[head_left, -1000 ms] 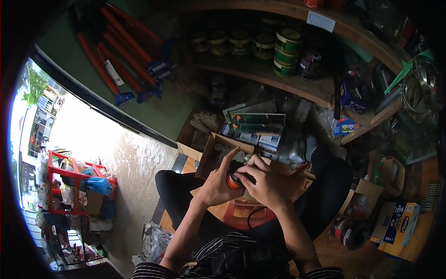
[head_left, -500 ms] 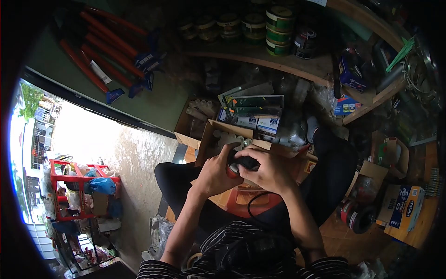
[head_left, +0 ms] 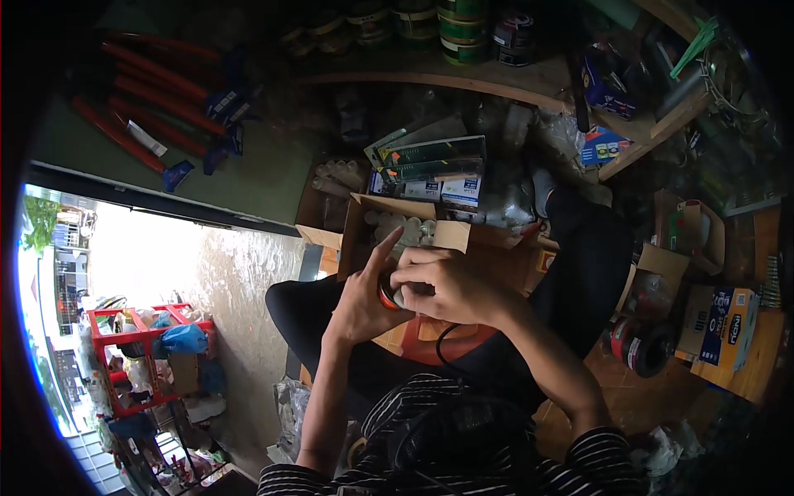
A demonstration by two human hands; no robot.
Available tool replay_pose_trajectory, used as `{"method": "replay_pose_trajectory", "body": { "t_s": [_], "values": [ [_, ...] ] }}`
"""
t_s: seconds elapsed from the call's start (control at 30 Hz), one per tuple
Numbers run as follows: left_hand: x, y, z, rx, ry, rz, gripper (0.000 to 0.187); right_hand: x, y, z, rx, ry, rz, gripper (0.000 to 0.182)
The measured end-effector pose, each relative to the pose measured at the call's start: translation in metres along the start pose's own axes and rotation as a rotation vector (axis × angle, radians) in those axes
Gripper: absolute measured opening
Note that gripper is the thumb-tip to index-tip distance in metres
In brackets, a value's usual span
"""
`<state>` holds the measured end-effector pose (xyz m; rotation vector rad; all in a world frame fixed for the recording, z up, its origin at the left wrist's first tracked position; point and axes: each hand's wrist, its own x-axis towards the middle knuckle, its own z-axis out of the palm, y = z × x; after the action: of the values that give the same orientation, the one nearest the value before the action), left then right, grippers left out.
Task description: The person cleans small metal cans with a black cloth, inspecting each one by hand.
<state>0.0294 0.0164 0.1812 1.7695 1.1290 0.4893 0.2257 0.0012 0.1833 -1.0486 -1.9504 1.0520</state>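
In front of my lap, my left hand [head_left: 357,304] is closed around a small round object with an orange-red side [head_left: 386,299], its index finger pointing up and away. My right hand [head_left: 447,285] bends over the same object from the right, fingers curled against it. Between the two hands most of the object is covered, so its kind is hard to make out. A thin black cord [head_left: 442,347] hangs below my right hand. Just beyond my hands stands an open cardboard box [head_left: 452,237] with clear cylindrical pieces in it.
Green tins [head_left: 461,33] line a shelf at the back. Orange-handled tools [head_left: 136,124] lie at upper left. A red rack [head_left: 132,331] stands by the doorway. To the right are a black-and-red spool [head_left: 637,345] and a blue-and-orange box [head_left: 721,326].
The scene has shifted slightly left and up in view. My right hand has turned over the object, and the black part seen between my hands earlier is now covered.
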Motion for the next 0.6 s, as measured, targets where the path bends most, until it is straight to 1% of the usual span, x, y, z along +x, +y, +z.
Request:
{"method": "replay_pose_trajectory", "body": {
  "t_s": [0.03,0.07,0.1,0.13,0.17,0.2,0.23,0.27,0.33,0.37,0.4,0.47,0.5,0.57,0.6],
  "values": [
    [0.000,0.002,-0.001,0.051,0.009,0.008,0.101,0.000,-0.001,-0.005,0.047,-0.041,0.008,0.017],
    [0.001,0.004,-0.002,0.104,0.016,0.020,0.100,0.001,-0.001,-0.011,0.056,-0.032,0.031,0.017],
    [0.003,-0.010,0.002,0.101,0.078,0.116,0.085,0.001,0.001,-0.019,0.064,-0.020,0.055,0.016],
    [0.004,-0.019,0.002,-0.124,0.178,0.053,0.077,0.000,0.001,-0.025,0.072,-0.006,0.081,0.016],
    [0.004,-0.026,0.001,-0.350,0.277,-0.010,0.070,-0.004,-0.002,-0.029,0.096,0.126,0.081,0.014],
    [0.006,-0.025,-0.002,-0.577,0.375,-0.076,0.062,-0.008,0.004,-0.028,0.247,0.216,0.136,0.019],
    [0.008,-0.023,-0.003,-0.768,0.438,0.006,0.040,-0.010,0.007,-0.024,0.326,0.289,0.135,0.022],
    [0.011,-0.018,0.000,-0.969,0.486,0.062,0.039,-0.012,0.007,-0.019,0.408,0.356,0.136,0.025],
    [0.023,-0.003,0.015,-1.369,0.574,0.189,0.040,-0.003,0.001,-0.002,0.383,0.317,0.152,0.033],
    [0.028,0.004,0.019,-1.251,0.565,0.190,0.049,0.002,0.003,0.014,0.452,0.362,0.095,0.035],
    [0.035,0.010,0.023,-1.207,0.596,0.230,0.053,0.007,0.000,0.029,0.496,0.462,0.066,0.035],
    [0.048,0.020,0.030,-1.120,0.652,0.312,0.064,0.006,-0.002,0.038,0.734,0.486,0.212,0.032],
    [0.049,0.024,0.034,-1.121,0.652,0.286,0.064,0.004,-0.001,0.037,0.735,0.480,0.205,0.032],
    [0.047,0.019,0.038,-1.058,0.582,0.199,0.062,0.001,0.001,0.036,0.743,0.470,0.196,0.032],
    [0.047,0.016,0.039,-1.024,0.545,0.154,0.061,0.000,0.001,0.034,0.714,0.489,0.154,0.031]
  ]
}}
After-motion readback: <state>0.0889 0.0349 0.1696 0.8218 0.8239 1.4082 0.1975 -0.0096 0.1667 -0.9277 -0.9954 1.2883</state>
